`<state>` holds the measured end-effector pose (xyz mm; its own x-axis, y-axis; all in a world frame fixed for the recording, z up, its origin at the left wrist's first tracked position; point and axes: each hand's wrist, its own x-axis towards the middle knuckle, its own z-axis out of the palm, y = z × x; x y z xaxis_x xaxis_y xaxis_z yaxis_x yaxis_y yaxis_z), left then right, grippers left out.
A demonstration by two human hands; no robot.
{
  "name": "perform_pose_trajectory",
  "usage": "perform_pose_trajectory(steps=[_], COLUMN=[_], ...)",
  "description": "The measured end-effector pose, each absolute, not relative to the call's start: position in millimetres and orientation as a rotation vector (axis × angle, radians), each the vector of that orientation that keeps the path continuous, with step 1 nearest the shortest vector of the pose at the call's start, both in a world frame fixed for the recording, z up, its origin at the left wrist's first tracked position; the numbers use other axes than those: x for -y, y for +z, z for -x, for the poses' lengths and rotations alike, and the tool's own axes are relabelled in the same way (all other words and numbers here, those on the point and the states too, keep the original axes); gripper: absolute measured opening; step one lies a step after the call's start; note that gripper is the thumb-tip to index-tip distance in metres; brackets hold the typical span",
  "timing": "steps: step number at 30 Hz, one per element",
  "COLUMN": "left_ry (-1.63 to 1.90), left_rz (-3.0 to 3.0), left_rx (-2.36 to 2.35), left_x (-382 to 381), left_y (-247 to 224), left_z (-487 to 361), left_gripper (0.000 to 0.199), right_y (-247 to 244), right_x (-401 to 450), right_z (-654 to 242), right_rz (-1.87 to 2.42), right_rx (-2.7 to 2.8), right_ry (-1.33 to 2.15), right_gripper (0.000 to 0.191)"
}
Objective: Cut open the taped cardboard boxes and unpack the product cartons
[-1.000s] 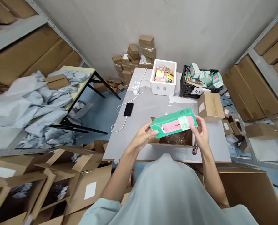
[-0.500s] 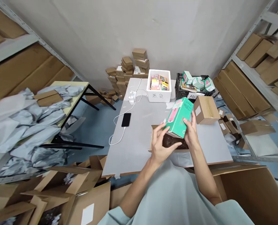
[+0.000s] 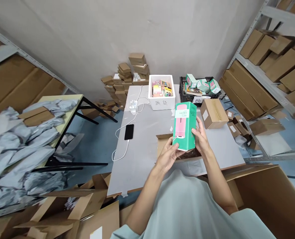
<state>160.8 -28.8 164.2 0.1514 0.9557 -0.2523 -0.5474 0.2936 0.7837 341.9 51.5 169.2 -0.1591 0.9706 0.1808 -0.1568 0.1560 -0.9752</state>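
Note:
A green product box (image 3: 190,129) with a pink picture on its front is held upright in both my hands. My left hand (image 3: 167,154) grips its lower left corner, thumb on the front face. My right hand (image 3: 201,136) holds its right side. Below it on the table lies an open cardboard box (image 3: 161,146), partly hidden by the green box and my hands; some dark wrapping shows inside. To the right stands a closed cardboard box (image 3: 214,114).
On the grey table (image 3: 142,156) are a phone (image 3: 129,131) with a white cable, a white foam box (image 3: 161,103) of small packages, and a black crate (image 3: 187,98) holding green boxes. Grey parcels (image 3: 37,142) cover a side table. Open cartons (image 3: 97,219) stand in front; shelves flank both sides.
The green box has been turned so its pink front faces me more squarely and it stands more upright. My left hand has shifted to its lower corner. The view has swung slightly right.

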Motion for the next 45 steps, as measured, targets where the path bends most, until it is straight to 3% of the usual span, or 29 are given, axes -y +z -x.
perform_pose_trajectory(steps=[4, 9, 15, 24, 31, 40, 45], left_ry=[1.402, 1.671, 1.685, 1.336, 1.464, 1.703, 1.62], left_rz=[-0.75, -0.891, -1.275, -0.789, -0.729, -0.914, -1.013], left_rx=[-1.036, -1.267, -1.5, -1.023, -1.091, -1.29, -1.14], left_x=[26, 25, 41, 30, 26, 26, 31], left_y=[168, 165, 167, 171, 165, 173, 181], left_z=[-168, -188, -204, -172, -185, -213, -196], left_gripper=[0.072, 0.068, 0.05, 0.082, 0.103, 0.088, 0.06], right_y=[171, 176, 177, 166, 165, 175, 171], right_x=[-42, -15, -5, -28, -27, -7, -17], right_z=[-349, -332, -319, -358, -356, -342, -352], right_rz=[0.933, 0.999, 1.05, 0.907, 0.878, 1.022, 0.952], right_rx=[1.324, 1.308, 1.235, 1.233, 1.186, 1.226, 1.119], right_ry=[1.214, 1.021, 0.942, 1.271, 1.257, 1.043, 1.14], right_gripper=[0.096, 0.064, 0.072, 0.079, 0.076, 0.081, 0.072])
